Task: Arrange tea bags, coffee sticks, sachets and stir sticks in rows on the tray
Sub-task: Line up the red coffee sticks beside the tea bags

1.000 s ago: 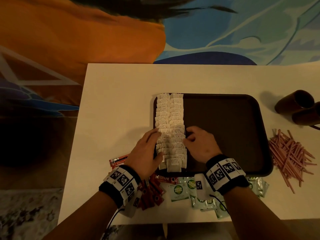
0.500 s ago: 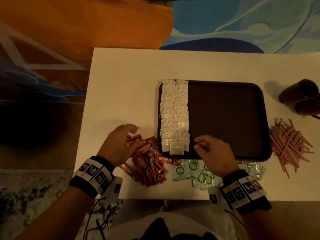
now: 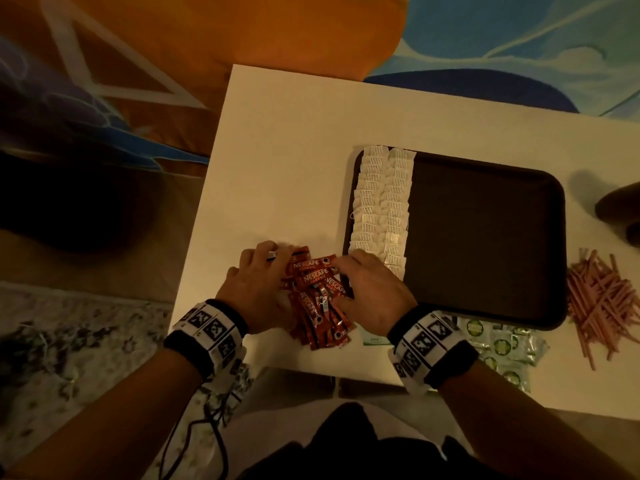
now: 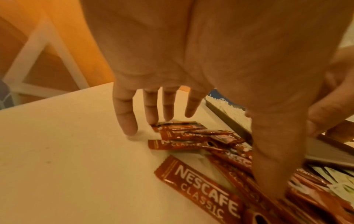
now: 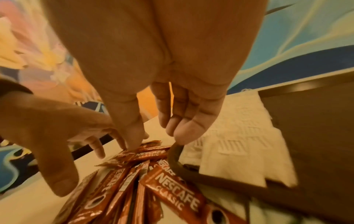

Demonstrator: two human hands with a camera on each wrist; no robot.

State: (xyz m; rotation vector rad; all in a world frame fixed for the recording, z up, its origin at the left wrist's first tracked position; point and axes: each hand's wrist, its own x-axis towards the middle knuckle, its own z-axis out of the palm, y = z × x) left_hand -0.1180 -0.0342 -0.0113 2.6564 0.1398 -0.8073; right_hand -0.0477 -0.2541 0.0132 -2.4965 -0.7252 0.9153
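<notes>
Tray (image 3: 485,237) on surface (image 3: 277,168) carried tea bags (image 3: 381,209) in two rows at left edge. Your left hand (image 3: 256,289) and right hand (image 3: 370,292), fingers spread, pressed loose coffee sticks (image 3: 318,299) beside tray, nothing gripped. Next: gather, square, lift onto tray.

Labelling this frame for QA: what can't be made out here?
- Coffee sticks: count; head view, left hand and right hand cover the pile.
- Near end of tea bags: head view, behind right hand.
- Dark cup: head view, cut by right edge.
- Green sachets: print too small.
</notes>
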